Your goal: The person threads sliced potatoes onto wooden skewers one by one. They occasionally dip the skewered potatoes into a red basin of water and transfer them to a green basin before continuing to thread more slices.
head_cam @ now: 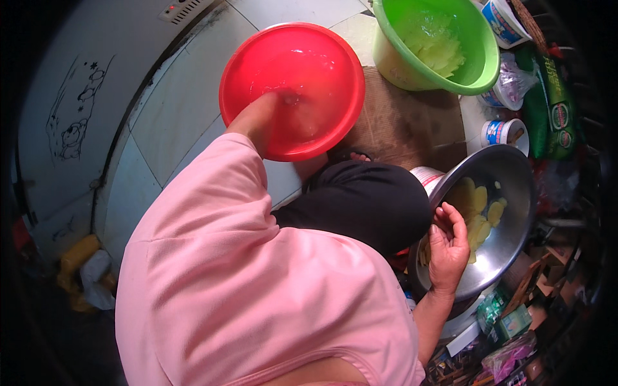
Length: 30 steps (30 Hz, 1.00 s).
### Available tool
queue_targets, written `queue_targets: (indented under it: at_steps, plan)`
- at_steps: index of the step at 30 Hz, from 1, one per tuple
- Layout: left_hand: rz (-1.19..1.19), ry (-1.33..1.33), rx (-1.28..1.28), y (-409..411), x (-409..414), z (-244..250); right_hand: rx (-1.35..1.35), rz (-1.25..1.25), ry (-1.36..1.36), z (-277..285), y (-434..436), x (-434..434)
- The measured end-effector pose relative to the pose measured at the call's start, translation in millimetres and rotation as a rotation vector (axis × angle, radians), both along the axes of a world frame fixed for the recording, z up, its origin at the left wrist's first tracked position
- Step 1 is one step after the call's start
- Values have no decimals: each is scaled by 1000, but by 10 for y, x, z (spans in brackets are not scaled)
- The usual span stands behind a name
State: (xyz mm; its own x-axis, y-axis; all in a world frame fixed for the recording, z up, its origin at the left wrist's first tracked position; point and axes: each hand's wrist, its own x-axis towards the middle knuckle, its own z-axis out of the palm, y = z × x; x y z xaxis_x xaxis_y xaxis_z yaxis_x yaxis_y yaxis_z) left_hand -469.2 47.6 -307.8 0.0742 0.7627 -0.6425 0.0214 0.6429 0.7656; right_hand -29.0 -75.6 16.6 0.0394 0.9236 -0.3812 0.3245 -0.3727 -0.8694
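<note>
My left hand (279, 99) dips into cloudy water in a red plastic basin (355, 62); its fingers are blurred and hidden there, so whether they hold anything does not show. Beside my knee, my right hand (448, 246) is over the near side of a steel bowl (514, 241). Its fingers are loosely curled, apart from the thumb, with nothing seen between them. Thin yellow slices, seemingly potato (478, 227), lie inside this tilted bowl. More pale yellow slices (437, 53) sit under water in a green plastic tub (475, 79).
Flattened cardboard (405, 120) covers part of the tiled floor (159, 135). A white appliance panel (72, 43) borders the left. Plastic buckets (497, 132) and a green bag (555, 111) stand at right. Below them are small boxes (514, 321) and clutter. My bent leg (367, 202) lies between basin and bowl.
</note>
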Motion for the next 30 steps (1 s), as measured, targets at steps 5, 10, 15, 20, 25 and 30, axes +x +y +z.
queue_targets:
  at_steps: [5,10,15,20,25,30]
  plan:
    - [108,-141,-149,-75,144,232,-73,-22,12,29,168,-53]
    - [163,-252,-229,-67,222,367,-74,-40,56,-19,192,-7]
    - [206,-346,-276,-60,265,480,-79,-33,43,-9,204,8]
    - [260,-434,-309,-134,328,576,-64,-26,36,-50,189,7]
    - [289,-506,-342,-95,362,617,-55,-36,17,-74,155,6]
    - [313,-566,-367,-109,410,696,-66,-39,-21,-54,167,-29]
